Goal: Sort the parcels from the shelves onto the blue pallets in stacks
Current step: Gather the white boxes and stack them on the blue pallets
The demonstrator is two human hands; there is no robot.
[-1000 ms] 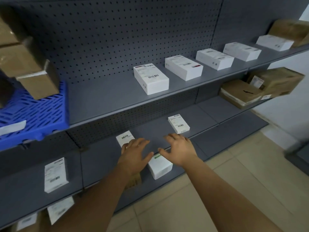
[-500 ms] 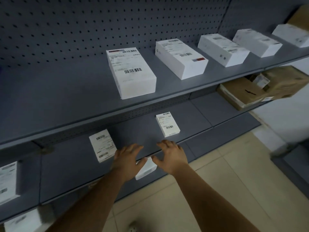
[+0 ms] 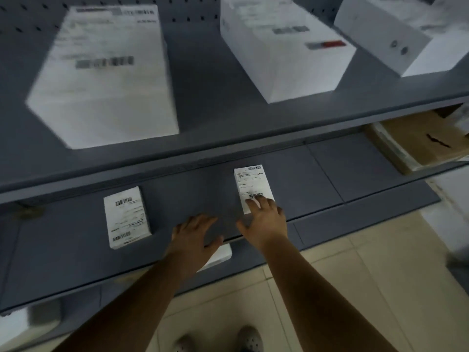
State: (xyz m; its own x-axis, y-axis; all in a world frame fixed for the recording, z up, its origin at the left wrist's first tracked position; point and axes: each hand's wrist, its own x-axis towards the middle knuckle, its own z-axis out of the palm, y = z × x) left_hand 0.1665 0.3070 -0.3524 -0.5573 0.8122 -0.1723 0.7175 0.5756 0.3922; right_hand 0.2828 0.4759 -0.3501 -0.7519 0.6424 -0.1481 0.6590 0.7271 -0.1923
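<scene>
A small white labelled parcel [image 3: 251, 184] lies on the middle grey shelf [image 3: 330, 179]. My right hand [image 3: 265, 219] reaches onto it, fingertips touching its near end over the barcode, fingers fairly straight. My left hand [image 3: 194, 235] hovers open, palm down, over the bare shelf just left of it, holding nothing. A second small white parcel [image 3: 126, 216] lies further left on the same shelf. Another white parcel [image 3: 219, 254] on the shelf below is partly hidden by my left hand. No blue pallet is in view.
Three bigger white boxes stand on the upper shelf [image 3: 203, 97]: one left [image 3: 106, 80], one centre [image 3: 284, 52], one right [image 3: 396, 34]. A brown cardboard parcel [image 3: 416, 143] sits at the right of the middle shelf. Beige tiled floor [image 3: 228, 311] and my shoes lie below.
The view has moved in close to the shelves. Both hands have advanced over the middle shelf, and my right fingertips now touch the small parcel they were short of before.
</scene>
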